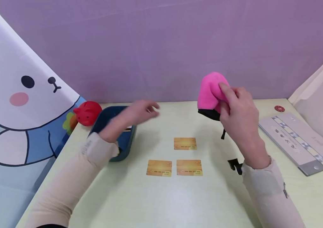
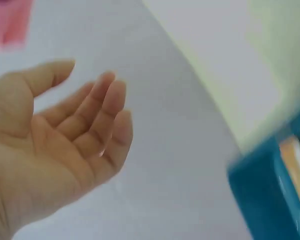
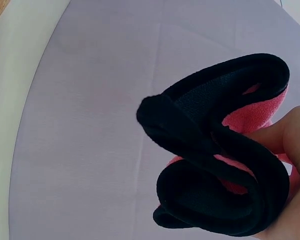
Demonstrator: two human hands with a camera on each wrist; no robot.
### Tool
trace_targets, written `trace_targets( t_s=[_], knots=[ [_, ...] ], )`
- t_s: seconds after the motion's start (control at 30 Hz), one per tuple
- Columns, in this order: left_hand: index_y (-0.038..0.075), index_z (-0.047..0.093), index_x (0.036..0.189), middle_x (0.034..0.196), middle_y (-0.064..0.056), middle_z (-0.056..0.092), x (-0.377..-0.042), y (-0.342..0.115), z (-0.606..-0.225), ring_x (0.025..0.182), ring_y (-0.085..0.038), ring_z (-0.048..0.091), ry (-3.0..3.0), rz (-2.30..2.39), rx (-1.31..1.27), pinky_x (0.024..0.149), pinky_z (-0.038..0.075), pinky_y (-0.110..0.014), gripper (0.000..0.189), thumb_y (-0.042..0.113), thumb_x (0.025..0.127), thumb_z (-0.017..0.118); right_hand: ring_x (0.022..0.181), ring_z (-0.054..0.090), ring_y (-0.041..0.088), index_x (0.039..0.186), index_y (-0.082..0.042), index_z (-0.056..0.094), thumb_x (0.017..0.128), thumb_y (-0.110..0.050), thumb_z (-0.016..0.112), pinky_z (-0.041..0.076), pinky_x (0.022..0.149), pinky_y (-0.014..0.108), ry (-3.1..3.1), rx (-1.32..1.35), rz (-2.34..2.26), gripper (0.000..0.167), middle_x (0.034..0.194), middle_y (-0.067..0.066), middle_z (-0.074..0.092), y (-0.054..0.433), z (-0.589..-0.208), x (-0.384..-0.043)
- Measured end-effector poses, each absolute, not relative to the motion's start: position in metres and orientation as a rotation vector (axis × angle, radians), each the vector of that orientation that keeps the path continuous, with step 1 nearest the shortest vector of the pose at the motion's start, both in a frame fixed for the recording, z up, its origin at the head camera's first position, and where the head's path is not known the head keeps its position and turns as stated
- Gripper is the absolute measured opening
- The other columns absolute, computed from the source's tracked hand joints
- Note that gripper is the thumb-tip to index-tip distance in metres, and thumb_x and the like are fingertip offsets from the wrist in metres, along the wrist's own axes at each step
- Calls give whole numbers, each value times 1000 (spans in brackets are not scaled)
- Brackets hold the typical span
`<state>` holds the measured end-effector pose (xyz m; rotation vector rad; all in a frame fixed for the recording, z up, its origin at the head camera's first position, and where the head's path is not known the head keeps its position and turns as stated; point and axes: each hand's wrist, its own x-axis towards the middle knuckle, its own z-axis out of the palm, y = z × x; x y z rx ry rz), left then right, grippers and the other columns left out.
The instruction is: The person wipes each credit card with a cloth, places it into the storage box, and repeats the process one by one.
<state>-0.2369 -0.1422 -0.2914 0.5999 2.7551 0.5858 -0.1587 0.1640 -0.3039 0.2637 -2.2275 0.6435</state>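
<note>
Right hand (image 1: 240, 110) pinches pink cloth (image 1: 211, 87) upright, black rim (image 1: 208, 114) down; left hand (image 1: 141, 112) hangs relaxed. Far purple fabric (image 1: 161, 47) backs the table (image 1: 150, 202).

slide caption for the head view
Right hand holds a pink fabric item above the table, empty left hand near blue bin.

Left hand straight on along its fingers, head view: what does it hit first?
Probably the pink cloth item held by the right hand; depth is unclear, so the left hand could miss it.

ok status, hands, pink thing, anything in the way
Right hand pinches pink fabric item above table. Left hand empty, relaxed. Three gold cards lie on table.
</note>
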Motion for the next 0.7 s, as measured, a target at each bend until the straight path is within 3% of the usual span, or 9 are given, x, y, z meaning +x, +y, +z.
trace_targets(
  t_s=[0.17, 0.3, 0.47, 0.7],
  knots=[
    [9, 55, 139, 133, -10, 61, -226, -91, -336, 119, -23, 59, 2575, 355, 797, 102, 49, -39, 49, 32, 97, 64, 100, 56, 41, 134, -12, 63, 96, -7, 56, 49, 69, 60, -2218, 277, 643, 39, 109, 25, 61, 163, -304, -159],
    [12, 53, 139, 132, -7, 55, -221, -65, -368, 116, -21, 54, 2549, 106, 774, 98, 49, -37, 58, 39, 90, 69, 101, 56, 41, 134, -12, 64, 96, -7, 57, 49, 68, 60, -2222, 285, 645, 39, 108, 25, 61, 162, -304, -159],
    [15, 50, 137, 128, -4, 52, -218, -47, -382, 113, -20, 49, 2598, -114, 704, 94, 49, -36, 66, 48, 85, 73, 100, 55, 40, 134, -12, 63, 95, -6, 56, 49, 67, 60, -2228, 280, 643, 40, 109, 24, 61, 161, -304, -159],
    [14, 51, 134, 124, -4, 51, -225, -41, -385, 109, -20, 48, 2574, -126, 671, 91, 49, -35, 64, 49, 86, 73, 99, 56, 40, 134, -11, 64, 95, -6, 57, 49, 65, 59, -2233, 281, 632, 40, 108, 25, 61, 162, -306, -160]
  ],
)
